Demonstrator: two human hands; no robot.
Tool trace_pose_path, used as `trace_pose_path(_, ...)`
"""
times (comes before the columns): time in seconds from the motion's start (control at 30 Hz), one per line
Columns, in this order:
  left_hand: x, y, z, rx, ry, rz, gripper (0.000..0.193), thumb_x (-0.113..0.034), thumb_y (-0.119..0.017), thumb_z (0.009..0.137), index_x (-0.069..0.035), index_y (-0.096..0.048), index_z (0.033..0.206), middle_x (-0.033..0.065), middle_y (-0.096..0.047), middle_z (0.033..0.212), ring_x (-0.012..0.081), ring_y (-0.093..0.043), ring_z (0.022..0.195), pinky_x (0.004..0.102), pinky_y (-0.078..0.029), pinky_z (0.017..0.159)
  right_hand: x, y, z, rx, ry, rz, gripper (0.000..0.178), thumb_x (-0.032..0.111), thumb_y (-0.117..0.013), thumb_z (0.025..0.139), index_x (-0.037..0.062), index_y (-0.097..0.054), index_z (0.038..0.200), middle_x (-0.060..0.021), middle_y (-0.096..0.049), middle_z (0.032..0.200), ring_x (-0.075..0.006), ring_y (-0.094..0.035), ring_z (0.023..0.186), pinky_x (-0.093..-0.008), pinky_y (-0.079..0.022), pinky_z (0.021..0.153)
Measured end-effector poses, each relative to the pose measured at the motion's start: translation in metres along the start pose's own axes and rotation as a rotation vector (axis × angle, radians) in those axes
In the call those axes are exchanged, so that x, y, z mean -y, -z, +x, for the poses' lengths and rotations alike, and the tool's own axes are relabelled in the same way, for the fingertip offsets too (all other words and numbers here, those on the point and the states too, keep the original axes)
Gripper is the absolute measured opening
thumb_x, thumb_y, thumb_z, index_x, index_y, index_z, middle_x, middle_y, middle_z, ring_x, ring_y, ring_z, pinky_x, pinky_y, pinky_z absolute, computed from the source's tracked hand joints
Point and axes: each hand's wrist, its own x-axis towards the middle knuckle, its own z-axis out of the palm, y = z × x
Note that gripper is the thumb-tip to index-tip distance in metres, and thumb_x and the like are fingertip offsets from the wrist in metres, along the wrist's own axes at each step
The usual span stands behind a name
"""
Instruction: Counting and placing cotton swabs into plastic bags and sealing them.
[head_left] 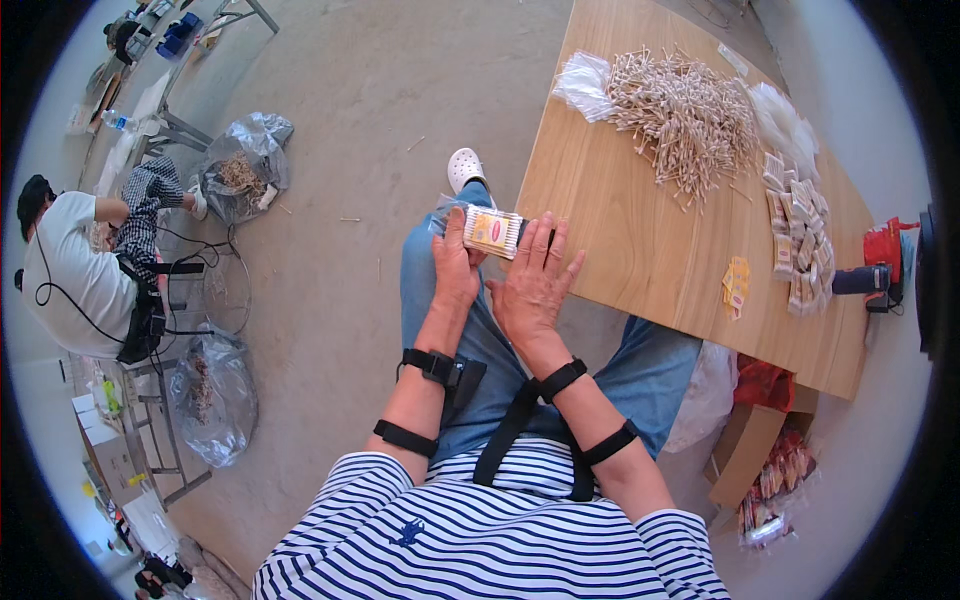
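My left hand is closed round a small clear bag of cotton swabs, thumb along its left end. Inside, white swab tips line the edges and a yellow label card lies on top. The bag's loose clear film sticks out past my left thumb. My right hand lies flat against the bag's right end, fingers stretched and a little apart. Both hands are over my lap, beside the left edge of the wooden table. What lies under the right fingers is hidden.
On the table are a heap of loose cotton swabs, clear bags, yellow cards and stacked swab packs. A cardboard box stands below. At left another person sits near clear sacks on the floor.
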Motion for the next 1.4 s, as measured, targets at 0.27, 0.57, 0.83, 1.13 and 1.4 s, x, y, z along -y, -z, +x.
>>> trace_pose_path(0.27,-0.001,-0.011,-0.004,-0.025,-0.055,0.066,0.031,-0.039,-0.062,0.099,-0.008,-0.063,0.095,0.0021,-0.069,0.085,0.0089,-0.064,0.065,0.0227,-0.044,0.047,0.001,-0.008,0.007,-0.029,0.039,-0.196,0.105,0.045,-0.081,0.072,-0.0032,-0.032,0.151,-0.0192,-0.027,0.157,-0.0419,-0.016,0.150,-0.0682,-0.017,0.116)
trace_pose_path(0.57,-0.022,0.016,-0.003,0.111,0.096,0.127,0.030,-0.038,-0.061,0.100,-0.008,-0.061,0.097,0.0021,-0.064,0.080,0.0091,-0.058,0.061,0.0232,-0.048,0.055,-0.048,0.012,0.008,-0.068,0.244,0.216,0.093,0.047,-0.077,0.077,-0.0043,-0.041,0.145,-0.0230,-0.031,0.155,-0.0437,-0.027,0.145,-0.0615,-0.020,0.116)
trace_pose_path(0.83,-0.065,0.011,-0.050,-0.164,0.072,0.486,0.030,-0.018,-0.064,0.095,-0.002,-0.054,0.117,0.0061,-0.062,0.084,0.0096,-0.056,0.061,0.0236,-0.048,0.057,-0.172,0.035,0.093,-0.207,-0.170,-0.126,0.073,0.050,-0.063,0.089,0.0131,-0.043,0.149,-0.0205,-0.035,0.154,-0.0410,-0.028,0.144,-0.0577,-0.021,0.117)
trace_pose_path(1.13,-0.047,-0.047,-0.078,0.036,-0.411,0.881,0.032,-0.004,-0.066,0.088,0.002,-0.058,0.119,0.0055,-0.063,0.088,0.0108,-0.058,0.074,0.0238,-0.049,0.068,-0.171,0.013,0.060,-0.117,0.039,0.167,0.076,0.050,-0.061,0.090,0.0079,-0.040,0.150,-0.0156,-0.036,0.156,-0.0410,-0.028,0.144,-0.0578,-0.023,0.117)
trace_pose_path(1.4,0.000,-0.088,-0.070,0.511,-0.709,1.395,0.049,-0.001,-0.067,0.081,0.000,-0.057,0.129,0.0214,-0.058,0.129,0.0374,-0.056,0.121,0.0401,-0.045,0.102,-0.179,0.027,0.022,-0.281,0.199,0.297,0.060,0.026,-0.076,0.080,0.0088,-0.058,0.135,-0.0167,-0.052,0.139,-0.0397,-0.045,0.129,-0.0469,-0.039,0.108)
